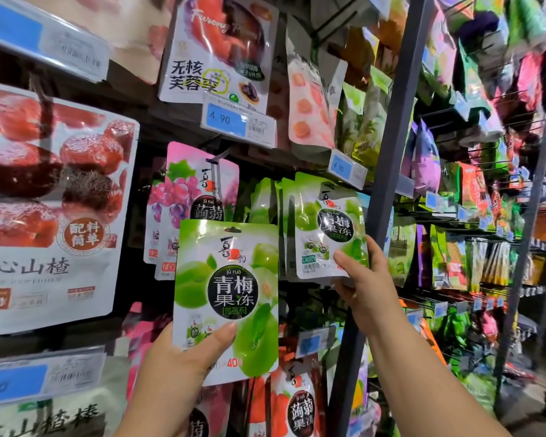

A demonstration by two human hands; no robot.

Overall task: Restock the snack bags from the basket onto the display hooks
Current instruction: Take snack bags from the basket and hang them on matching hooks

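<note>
Crowded snack racks [393,121] with blue price tags [225,119] form the background. Raised, the left hand [183,354] pinches a glossy green plum-jelly pouch [227,294] at its lower edge, thumb in front. The right hand [368,285] pinches the lower corner of a matching hanging pouch [327,228] above its fingers.

The hooks [216,161] are viewed through a single wide-angle camera worn on the head, faced forward at them from close by. The green bag [227,298] gripped by the left hand [186,351] is set near mid-frame; the right hand [366,288], pinching a hung bag [328,225], is seen just beside it. Both forearms [423,373] are taken in from the lower edge. A grey post [388,152] is shown leaning, probably bent by the lens.
</note>
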